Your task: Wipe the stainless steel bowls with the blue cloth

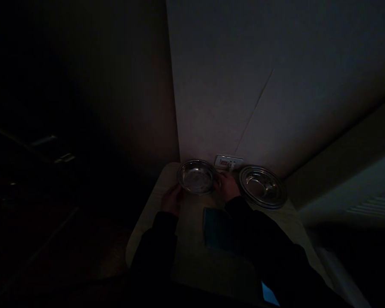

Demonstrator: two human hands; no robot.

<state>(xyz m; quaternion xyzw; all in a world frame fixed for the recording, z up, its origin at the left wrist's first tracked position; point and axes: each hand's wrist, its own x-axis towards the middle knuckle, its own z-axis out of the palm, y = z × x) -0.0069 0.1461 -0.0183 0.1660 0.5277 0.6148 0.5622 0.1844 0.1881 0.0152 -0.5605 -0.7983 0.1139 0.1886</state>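
A round, shallow metal bowl (197,179) is at the far left of a light table, close to the wall. On its left rim is my left hand (172,199), fingers closed against the edge. My right hand (226,185) grips the opposite rim, its fingertips partly hidden in the dim light. Whether the bowl rests on the table or is slightly lifted, I cannot tell. Right of my right hand lies a stack of wider metal dishes (263,187). A dark teal, flat, squarish item (216,229) lies nearer me, partly covered by my right sleeve.
The scene is very dark. A wall socket (229,162) with something plugged in sits low on the wall (218,85), behind the bowls. The table (188,235) has a rounded left edge. A small bright blue patch (269,294) shows below my right sleeve. A pale panel (356,188) stands at right.
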